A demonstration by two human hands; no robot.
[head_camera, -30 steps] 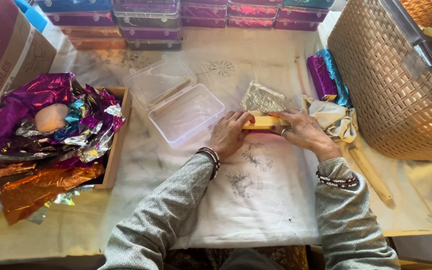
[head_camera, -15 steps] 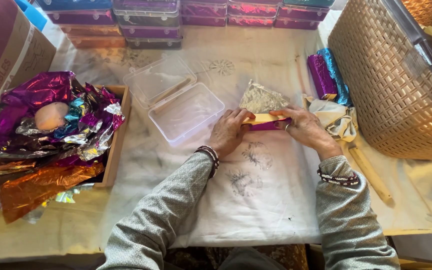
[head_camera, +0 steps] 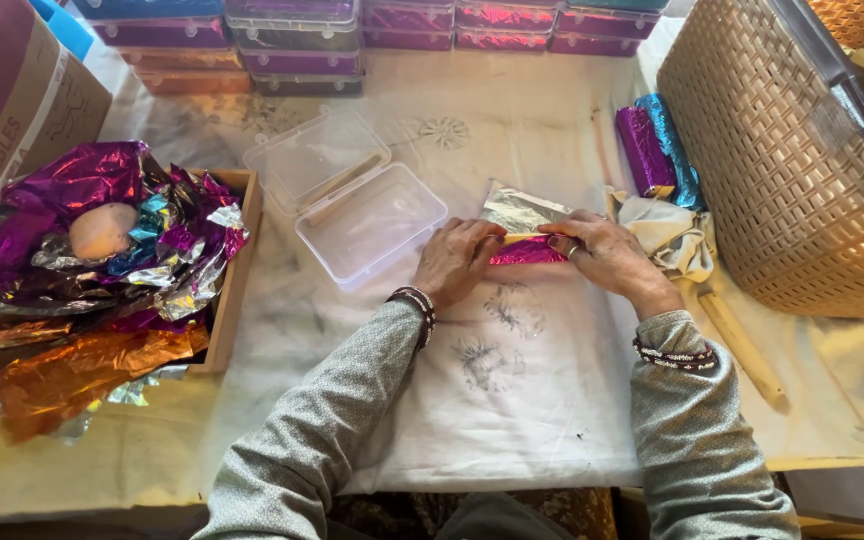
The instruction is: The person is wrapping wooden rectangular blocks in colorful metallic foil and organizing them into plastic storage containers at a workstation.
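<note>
My left hand (head_camera: 457, 260) and my right hand (head_camera: 602, 255) press together on a small bar half rolled in shiny magenta foil (head_camera: 525, 251) on the white cloth (head_camera: 512, 400). A yellow edge of the bar shows above the foil between my fingers. The foil sheet's silver underside (head_camera: 518, 209) lies flat just beyond the bar. An open clear plastic box (head_camera: 367, 222) with its hinged lid back sits just left of my left hand.
A wooden tray (head_camera: 235, 270) heaped with crumpled coloured foil (head_camera: 102, 250) stands at the left. Stacked filled plastic boxes (head_camera: 302, 40) line the far edge. A woven basket (head_camera: 782, 170) stands right, with two wrapped bars (head_camera: 657, 145), a crumpled cloth (head_camera: 667, 235) and a bare stick (head_camera: 742, 345) near it.
The magenta foil has been rolled up over the yellow bar, covering most of it. Both hands stayed on the bar and shifted slightly.
</note>
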